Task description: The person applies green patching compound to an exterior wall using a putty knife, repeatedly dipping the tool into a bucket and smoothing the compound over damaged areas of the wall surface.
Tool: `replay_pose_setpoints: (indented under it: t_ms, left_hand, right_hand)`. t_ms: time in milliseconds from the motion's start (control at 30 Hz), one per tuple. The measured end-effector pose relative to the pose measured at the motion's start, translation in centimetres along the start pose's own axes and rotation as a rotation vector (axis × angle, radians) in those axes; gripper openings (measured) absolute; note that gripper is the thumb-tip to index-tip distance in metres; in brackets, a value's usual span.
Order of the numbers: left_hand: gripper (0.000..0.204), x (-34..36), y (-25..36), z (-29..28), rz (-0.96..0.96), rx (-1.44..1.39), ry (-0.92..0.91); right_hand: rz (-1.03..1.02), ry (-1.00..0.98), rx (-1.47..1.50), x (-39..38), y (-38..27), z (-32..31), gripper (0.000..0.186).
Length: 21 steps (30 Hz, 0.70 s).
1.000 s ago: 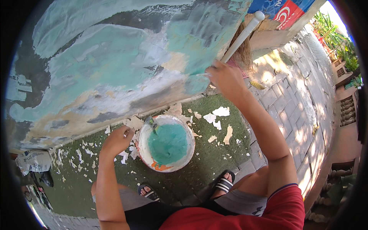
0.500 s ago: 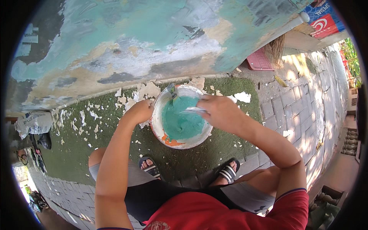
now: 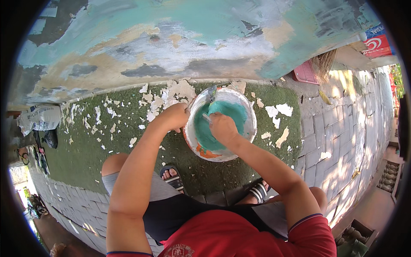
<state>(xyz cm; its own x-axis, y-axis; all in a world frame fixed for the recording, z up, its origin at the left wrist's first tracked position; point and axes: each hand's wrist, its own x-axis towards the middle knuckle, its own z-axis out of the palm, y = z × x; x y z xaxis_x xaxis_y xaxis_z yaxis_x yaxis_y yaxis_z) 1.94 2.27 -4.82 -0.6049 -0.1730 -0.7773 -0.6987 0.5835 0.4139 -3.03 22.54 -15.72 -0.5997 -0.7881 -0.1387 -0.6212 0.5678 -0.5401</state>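
A white bucket (image 3: 250, 128) holding turquoise paint (image 3: 233, 111) stands on green matting close to the wall. My left hand (image 3: 174, 116) grips the bucket's left rim and tilts it toward me. My right hand (image 3: 221, 127) is inside the bucket, closed around a tool handle whose end dips into the paint; the tool's head is hidden. A metal handle (image 3: 209, 92) juts above the far rim. The wall (image 3: 171, 38) ahead is partly coated turquoise, with bare beige, white and grey patches.
White paint flakes (image 3: 171, 96) litter the green matting (image 3: 85, 141). A pink dustpan (image 3: 306, 73) and a straw broom (image 3: 325, 64) lean at the wall's right end. Paving stones (image 3: 342, 128) run to the right. A white sack (image 3: 40, 118) lies at left. My sandalled feet (image 3: 173, 177) are below the bucket.
My right hand came down from the wall with the tool and went into the bucket. My left hand moved onto the rim, and the bucket now tilts.
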Motion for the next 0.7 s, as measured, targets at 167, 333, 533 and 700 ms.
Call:
replay_pose_setpoints:
  t_ms: [167,333,533,700]
  left_hand:
    - [0.034,-0.1,-1.5,0.2,0.012,-0.040,-0.021]
    - [0.033,-0.8,-2.0,-0.4,-0.009,-0.064,-0.057]
    - [0.034,-1.1,-3.3,-0.9,-0.023,-0.040,-0.031]
    - [0.035,-1.0,-3.9,-1.0,-0.043,-0.017,-0.035]
  right_hand:
    - [0.041,-0.067,0.049,-0.1,-1.2,0.3,0.015]
    - [-0.088,-0.138,-0.031,-0.7,-0.5,0.5,0.016]
    - [-0.084,-0.265,-0.123,-0.4,-0.2,0.4,0.018]
    - [-0.110,-0.222,-0.051,-1.0,-1.5,0.9,0.018]
